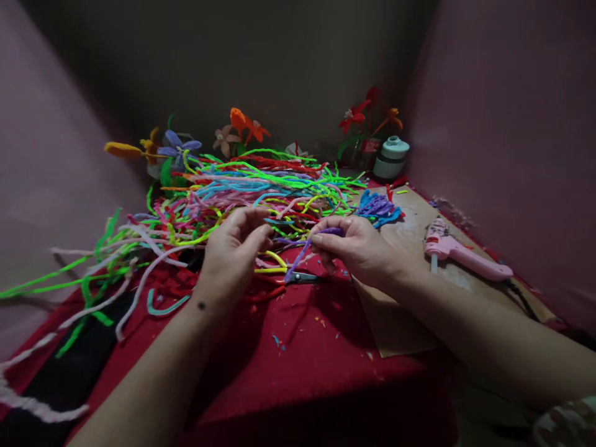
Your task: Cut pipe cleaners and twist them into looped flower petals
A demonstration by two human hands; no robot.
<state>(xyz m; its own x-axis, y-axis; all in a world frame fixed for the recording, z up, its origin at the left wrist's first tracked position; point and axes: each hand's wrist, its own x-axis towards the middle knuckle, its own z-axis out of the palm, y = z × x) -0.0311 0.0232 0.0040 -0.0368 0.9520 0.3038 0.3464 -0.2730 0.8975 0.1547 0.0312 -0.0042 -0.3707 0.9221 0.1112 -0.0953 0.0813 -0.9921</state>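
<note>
A purple pipe cleaner (pixel 302 257) is pinched between the thumb and fingers of my right hand (pixel 347 239). One end slants down to the left over the pliers (pixel 300 279), and the other part curves over my fingers. My left hand (pixel 237 245) is at the front of the pile of coloured pipe cleaners (pixel 265 183), its fingers bent and the thumb a little apart from the index finger. Nothing plainly shows in it, though some fingertips are hidden. The pliers, with red and yellow handles, lie on the red cloth (pixel 316 347) below both hands.
A pink glue gun (pixel 470 257) rests on a brown board (pixel 410 226) at right, near blue and purple pipe-cleaner pieces (pixel 379 207). Pipe-cleaner flowers (pixel 244 124) and a pale green jar (pixel 392 158) stand behind. Loose strands (pixel 144 292) spread left; small scraps (pixel 278 341) dot the cloth.
</note>
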